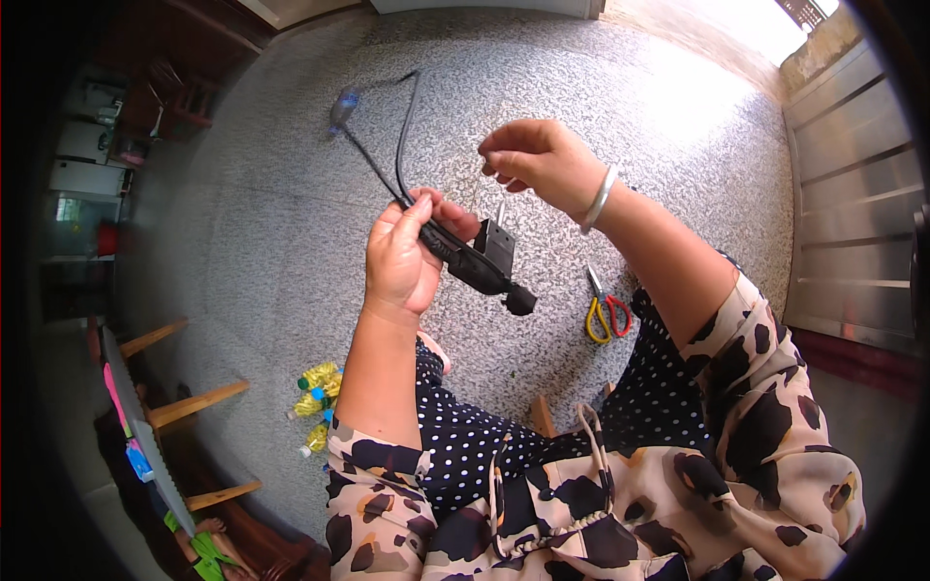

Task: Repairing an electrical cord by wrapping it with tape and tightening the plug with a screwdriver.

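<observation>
My left hand (pixel 399 254) is closed round a bundle of black cable (pixel 448 244) with a long black body at its near end. Beside this body is a black box (pixel 499 245) with a pale metal prong or blade on top; I cannot tell whether they are joined. Two strands of cable loop away from my fingers toward a clear and blue piece (pixel 343 107), whose kind I cannot make out. To the right and apart from the cable, my right hand (pixel 542 165) is raised, thumb and forefinger pinched close together. Anything between them is too small to see.
Scissors (pixel 607 320) with one yellow and one red handle lie on the speckled floor (pixel 291 213), near my right knee. Several yellow bottles (pixel 318 397) lie left of my legs. A wooden-legged table (pixel 145 416) and a person in green (pixel 215 552) are at the left.
</observation>
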Action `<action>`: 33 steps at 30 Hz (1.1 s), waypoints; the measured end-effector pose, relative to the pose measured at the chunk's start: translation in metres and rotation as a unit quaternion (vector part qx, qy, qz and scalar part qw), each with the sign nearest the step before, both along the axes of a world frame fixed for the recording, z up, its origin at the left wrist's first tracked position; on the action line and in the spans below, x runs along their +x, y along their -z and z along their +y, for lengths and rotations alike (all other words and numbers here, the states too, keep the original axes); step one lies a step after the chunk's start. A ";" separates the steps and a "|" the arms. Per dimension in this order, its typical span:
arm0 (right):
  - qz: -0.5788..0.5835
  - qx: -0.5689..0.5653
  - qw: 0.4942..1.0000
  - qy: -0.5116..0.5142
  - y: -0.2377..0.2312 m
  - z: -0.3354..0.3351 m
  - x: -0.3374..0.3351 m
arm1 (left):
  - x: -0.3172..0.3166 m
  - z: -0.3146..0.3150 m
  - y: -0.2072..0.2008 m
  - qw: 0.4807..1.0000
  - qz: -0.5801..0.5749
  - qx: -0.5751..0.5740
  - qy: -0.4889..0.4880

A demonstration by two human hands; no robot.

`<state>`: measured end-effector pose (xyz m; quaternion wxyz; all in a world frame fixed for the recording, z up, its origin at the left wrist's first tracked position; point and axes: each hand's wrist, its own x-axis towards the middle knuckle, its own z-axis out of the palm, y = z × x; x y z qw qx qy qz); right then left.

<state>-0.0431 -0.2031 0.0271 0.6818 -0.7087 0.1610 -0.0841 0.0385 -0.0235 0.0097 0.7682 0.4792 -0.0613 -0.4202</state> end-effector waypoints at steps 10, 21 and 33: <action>0.072 -0.133 0.958 -0.245 0.018 0.015 -0.025 | 0.026 0.016 -0.007 0.983 0.130 -0.081 -0.105; -0.009 0.154 0.986 -0.060 0.007 -0.009 -0.031 | 0.034 0.046 -0.033 0.978 -0.004 -0.193 0.074; -0.025 0.184 0.980 -0.069 0.013 0.015 -0.031 | 0.031 0.043 -0.023 0.976 0.041 -0.209 0.041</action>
